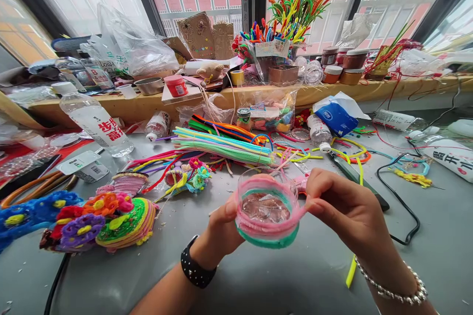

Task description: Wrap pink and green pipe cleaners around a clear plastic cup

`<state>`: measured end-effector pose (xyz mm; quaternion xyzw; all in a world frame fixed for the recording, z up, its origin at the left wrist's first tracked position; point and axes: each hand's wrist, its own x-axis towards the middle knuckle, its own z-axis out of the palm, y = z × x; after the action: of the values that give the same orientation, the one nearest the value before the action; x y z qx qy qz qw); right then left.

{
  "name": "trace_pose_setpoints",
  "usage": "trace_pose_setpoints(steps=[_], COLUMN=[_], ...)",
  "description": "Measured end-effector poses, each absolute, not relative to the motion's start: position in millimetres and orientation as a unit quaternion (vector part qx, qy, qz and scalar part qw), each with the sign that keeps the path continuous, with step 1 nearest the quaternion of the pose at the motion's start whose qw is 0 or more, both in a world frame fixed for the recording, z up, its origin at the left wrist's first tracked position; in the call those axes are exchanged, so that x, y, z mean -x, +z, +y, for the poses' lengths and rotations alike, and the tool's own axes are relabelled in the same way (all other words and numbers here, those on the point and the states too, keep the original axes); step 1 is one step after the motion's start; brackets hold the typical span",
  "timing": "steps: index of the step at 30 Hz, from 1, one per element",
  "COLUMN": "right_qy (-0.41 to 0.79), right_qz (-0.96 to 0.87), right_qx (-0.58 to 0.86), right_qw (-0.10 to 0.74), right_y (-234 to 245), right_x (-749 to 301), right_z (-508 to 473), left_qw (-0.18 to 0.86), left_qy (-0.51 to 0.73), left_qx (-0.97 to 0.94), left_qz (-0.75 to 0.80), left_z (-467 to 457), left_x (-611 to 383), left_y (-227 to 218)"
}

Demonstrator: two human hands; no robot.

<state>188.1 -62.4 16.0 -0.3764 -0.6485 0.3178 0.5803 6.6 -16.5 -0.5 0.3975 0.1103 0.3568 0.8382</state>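
My left hand (225, 224) is wrapped round the left side of a clear plastic cup (266, 180), holding it above the table with its open top tilted towards me. Green pipe cleaner circles the cup's base, and pink pipe cleaner (271, 225) is wound above it. On the right side of the cup, my right hand (338, 206) pinches the pink pipe cleaner's end between thumb and fingertips. Most of my left fingers are hidden behind the cup.
Behind the cup lies a bundle of pale pipe cleaners (225, 147). Pipe-cleaner flower pieces (84, 226) sit on the left. A water bottle (96, 120) stands at the back left. A black cable (414, 216) and a phone (364, 184) lie on the right. A cluttered wooden ledge (207, 96) runs behind.
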Motion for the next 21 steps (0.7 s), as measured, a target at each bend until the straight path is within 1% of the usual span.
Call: trace_pose_setpoints(steps=[5, 14, 21], right_qy=[0.301, 0.230, 0.242], right_qz=[-0.658, -0.683, -0.664], right_qx=[0.383, 0.381, 0.415], right_qw=[0.575, 0.580, 0.572], right_y=[17.1, 15.1, 15.3], right_x=[-186.4, -186.9, -185.6], right_z=[-61.4, -60.2, -59.9], left_qw=[0.837, 0.846, 0.856], left_qy=[0.357, 0.347, 0.358], left_qx=[-0.402, -0.398, -0.360], left_qz=[0.099, 0.070, 0.102], left_z=[-15.8, -16.1, -15.9], left_x=[-8.1, -6.9, -5.5], left_y=[0.9, -0.9, -4.5])
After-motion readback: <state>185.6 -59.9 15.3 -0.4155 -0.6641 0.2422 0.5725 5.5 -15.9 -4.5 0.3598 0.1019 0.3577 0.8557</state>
